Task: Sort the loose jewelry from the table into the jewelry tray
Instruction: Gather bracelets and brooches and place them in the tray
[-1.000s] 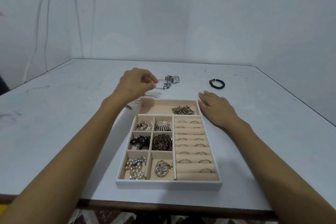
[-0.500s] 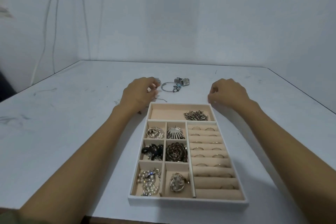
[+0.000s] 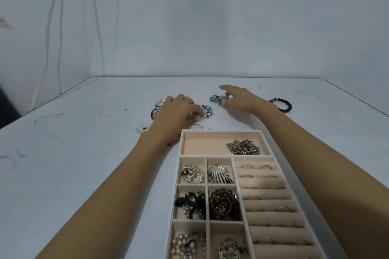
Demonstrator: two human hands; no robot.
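My left hand [image 3: 179, 112] pinches the charm bracelet [image 3: 207, 110] off the surface [image 3: 84, 143] while my right hand [image 3: 240, 99], grip spread, reaches the watch [image 3: 217, 99] beyond the tray [image 3: 221, 131]

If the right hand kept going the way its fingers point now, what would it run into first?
The right hand points away and to the left, its fingers already at the silver mesh-band watch. That watch is the first thing it would meet; beyond it only bare table shows, though depth is hard to judge.
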